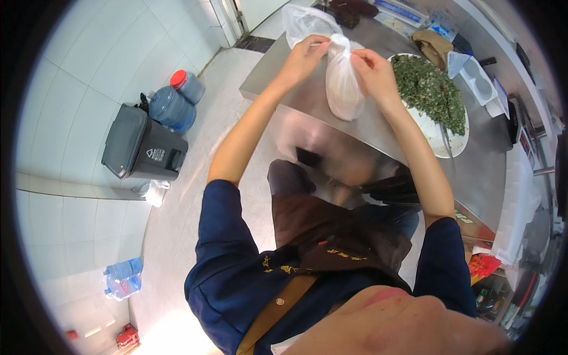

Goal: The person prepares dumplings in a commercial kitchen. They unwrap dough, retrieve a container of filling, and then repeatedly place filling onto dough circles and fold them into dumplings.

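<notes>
A white translucent plastic bag (pixel 345 91) with pale contents hangs down at the near edge of the steel table, its neck gathered into a twist or knot. My left hand (pixel 307 55) pinches the bag's top from the left, thumb against fingers. On the other side, my right hand (pixel 375 73) grips the plastic just below the neck. Behind my left hand lies another thin, clear plastic bag (pixel 306 22). To the right of my right hand, a white oval tray (pixel 432 137) holds chopped green leaves (pixel 428 86), with a metal utensil (pixel 446 137) resting in it.
The stainless steel table (pixel 477 168) also bears a brown cloth (pixel 432 44) and white plastic containers (pixel 479 82) towards the back right. On the floor at left stand a grey lidded bin (pixel 146 146) and large blue water bottles (pixel 171 108) by a tiled wall.
</notes>
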`<state>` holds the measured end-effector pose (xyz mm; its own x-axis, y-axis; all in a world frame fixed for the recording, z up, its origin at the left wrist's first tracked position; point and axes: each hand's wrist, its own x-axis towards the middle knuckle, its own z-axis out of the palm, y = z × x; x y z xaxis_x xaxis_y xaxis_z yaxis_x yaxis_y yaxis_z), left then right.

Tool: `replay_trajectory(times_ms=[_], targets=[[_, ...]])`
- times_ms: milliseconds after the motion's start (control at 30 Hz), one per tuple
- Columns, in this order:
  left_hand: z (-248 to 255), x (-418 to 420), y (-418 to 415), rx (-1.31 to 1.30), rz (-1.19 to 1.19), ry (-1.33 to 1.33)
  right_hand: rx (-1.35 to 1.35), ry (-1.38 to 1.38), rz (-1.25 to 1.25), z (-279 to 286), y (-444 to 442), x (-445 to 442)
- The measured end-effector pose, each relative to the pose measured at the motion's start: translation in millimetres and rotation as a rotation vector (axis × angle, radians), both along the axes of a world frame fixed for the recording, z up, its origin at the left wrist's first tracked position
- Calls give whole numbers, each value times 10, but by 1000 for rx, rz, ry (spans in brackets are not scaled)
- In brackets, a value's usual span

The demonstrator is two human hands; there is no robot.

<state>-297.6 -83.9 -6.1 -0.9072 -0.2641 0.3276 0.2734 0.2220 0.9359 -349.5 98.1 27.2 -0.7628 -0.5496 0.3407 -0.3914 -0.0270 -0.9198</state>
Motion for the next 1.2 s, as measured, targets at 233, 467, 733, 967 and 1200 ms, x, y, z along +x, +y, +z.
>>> replay_trajectory(times_ms=[233,467,733,967,1200], targets=[[186,430,445,-348,291,183,176,157,38,-135,408,206],[468,459,588,-543,299,31,138,238,104,46,474,256],[549,766,783,-657,389,258,-13,683,-2,97,114,127],[642,646,763,-1370,467,287,-43,573,25,146,112,56],[873,603,764,-223,303,234,117,479,44,84,60,50]])
